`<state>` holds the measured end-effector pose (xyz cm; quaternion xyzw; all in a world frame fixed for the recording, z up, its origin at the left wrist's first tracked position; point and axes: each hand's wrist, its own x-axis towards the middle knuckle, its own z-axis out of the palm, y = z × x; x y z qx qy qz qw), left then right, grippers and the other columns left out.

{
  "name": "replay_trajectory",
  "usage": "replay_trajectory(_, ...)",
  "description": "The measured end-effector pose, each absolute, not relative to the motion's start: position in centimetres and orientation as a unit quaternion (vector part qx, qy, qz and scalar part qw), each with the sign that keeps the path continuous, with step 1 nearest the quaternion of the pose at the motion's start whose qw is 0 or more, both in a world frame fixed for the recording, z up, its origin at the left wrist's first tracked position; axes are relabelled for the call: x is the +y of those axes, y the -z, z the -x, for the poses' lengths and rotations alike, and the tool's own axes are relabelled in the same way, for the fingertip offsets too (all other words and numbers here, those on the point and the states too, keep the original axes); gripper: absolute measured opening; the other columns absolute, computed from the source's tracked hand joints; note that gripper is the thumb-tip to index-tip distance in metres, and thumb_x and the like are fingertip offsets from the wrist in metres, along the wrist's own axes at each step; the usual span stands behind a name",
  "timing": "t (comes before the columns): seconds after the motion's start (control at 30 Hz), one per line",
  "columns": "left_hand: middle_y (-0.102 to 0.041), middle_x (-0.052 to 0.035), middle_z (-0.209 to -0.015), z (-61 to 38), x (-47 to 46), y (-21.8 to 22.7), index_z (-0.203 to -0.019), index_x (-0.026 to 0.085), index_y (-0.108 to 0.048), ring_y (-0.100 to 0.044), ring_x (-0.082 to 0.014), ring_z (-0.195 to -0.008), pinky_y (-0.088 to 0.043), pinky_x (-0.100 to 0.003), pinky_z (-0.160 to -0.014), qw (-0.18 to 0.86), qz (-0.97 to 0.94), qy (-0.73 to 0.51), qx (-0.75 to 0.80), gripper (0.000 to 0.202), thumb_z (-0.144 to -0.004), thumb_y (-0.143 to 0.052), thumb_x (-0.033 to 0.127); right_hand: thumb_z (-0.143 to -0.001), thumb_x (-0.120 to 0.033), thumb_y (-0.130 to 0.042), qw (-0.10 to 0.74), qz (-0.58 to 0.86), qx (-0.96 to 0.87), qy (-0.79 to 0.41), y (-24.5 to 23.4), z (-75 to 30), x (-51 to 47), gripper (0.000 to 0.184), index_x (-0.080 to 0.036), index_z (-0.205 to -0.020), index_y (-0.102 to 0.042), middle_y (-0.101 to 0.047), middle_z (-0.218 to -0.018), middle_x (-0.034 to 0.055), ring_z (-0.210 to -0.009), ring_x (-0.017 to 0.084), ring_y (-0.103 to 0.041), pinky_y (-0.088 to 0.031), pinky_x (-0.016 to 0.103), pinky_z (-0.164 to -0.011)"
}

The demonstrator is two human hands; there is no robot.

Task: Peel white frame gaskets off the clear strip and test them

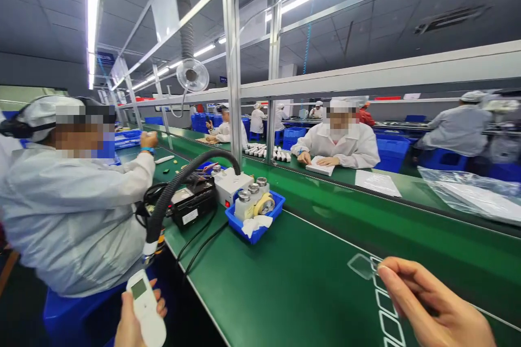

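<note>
My left hand [132, 322] at the bottom left is closed around a white handheld device [145, 306] with a small greenish screen, held upright off the bench edge. My right hand [435, 309] at the bottom right pinches a small clear rectangular film [361, 265] by its edge, just above the green bench [293, 282]. A row of similar clear films [388, 320] lies on the bench under that hand.
A blue tray [256, 219] with small bottles, tape and a cloth stands mid-bench, beside a black box [193, 203] with cables and a black flexible hose [179, 184]. A person in a white coat [73, 211] sits close on my left. Others work across the line.
</note>
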<state>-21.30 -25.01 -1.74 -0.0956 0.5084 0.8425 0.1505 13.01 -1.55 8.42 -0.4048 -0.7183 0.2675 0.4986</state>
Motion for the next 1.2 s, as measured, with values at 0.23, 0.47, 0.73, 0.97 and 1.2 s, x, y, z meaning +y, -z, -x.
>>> replay_trajectory(0.23, -0.062, -0.001, -0.064, 10.4, -15.6, -3.3, -0.097, 0.017, -0.058, -0.047, -0.0116, -0.042, -0.039, -0.023, -0.04, 0.405, -0.081, -0.784, 0.463, 0.054, -0.063, -0.068, 0.058, -0.076, -0.05, -0.06, 0.444, 0.364, -0.696, -0.432, -9.4, -13.6, 1.9, 0.031, -0.02, -0.069, -0.059, -0.046, -0.059, -0.0012, -0.055, 0.014, -0.04, -0.036, 0.024, -0.05)
replay_trajectory(0.47, -0.053, -0.001, -0.045, 1.1, -2.6, -4.3, -0.071, 0.012, -0.059, -0.048, -0.0117, -0.041, -0.041, -0.023, -0.043, 0.605, -0.224, -0.614, 0.455, 0.055, -0.078, -0.045, 0.065, -0.08, -0.048, -0.057, 0.462, 0.323, -0.704, -0.433, -7.7, -14.9, 5.2, 0.032, -0.019, -0.067, -0.053, -0.043, -0.064, -0.0015, -0.061, 0.014, -0.039, -0.034, 0.026, -0.058)
replay_trajectory(0.73, -0.056, -0.0033, -0.045, -1.8, -1.9, -2.4, -0.074, 0.009, -0.063, -0.047, -0.0097, -0.038, -0.037, -0.02, -0.041, 0.629, -0.254, -0.563, 0.473, 0.074, -0.061, -0.046, 0.08, -0.084, -0.045, -0.051, 0.455, 0.316, -0.723, -0.411, -5.0, -14.7, 6.5, 0.03, -0.019, -0.069, -0.049, -0.042, -0.068, -0.0016, -0.061, 0.014, -0.038, -0.035, 0.026, -0.057)
replay_trajectory(0.97, -0.059, -0.0024, -0.049, -2.0, -2.1, -2.4, -0.074, 0.011, -0.06, -0.048, -0.0103, -0.039, -0.039, -0.021, -0.04, 0.628, -0.243, -0.571, 0.47, 0.073, -0.054, -0.052, 0.081, -0.084, -0.04, -0.048, 0.436, 0.313, -0.734, -0.415, -4.5, -13.1, 5.2, 0.027, -0.019, -0.067, -0.05, -0.046, -0.075, 0.0015, -0.068, 0.016, -0.044, -0.039, 0.027, -0.06)
replay_trajectory(1.2, -0.059, -0.0034, -0.048, -1.9, -2.0, -2.2, -0.075, 0.01, -0.062, -0.049, -0.0108, -0.04, -0.041, -0.021, -0.041, 0.636, -0.246, -0.567, 0.462, 0.07, -0.06, -0.051, 0.077, -0.085, -0.038, -0.047, 0.425, 0.329, -0.739, -0.406, -4.6, -13.0, 4.8, 0.025, -0.02, -0.068, -0.049, -0.048, -0.076, 0.0013, -0.069, 0.016, -0.046, -0.04, 0.028, -0.061)
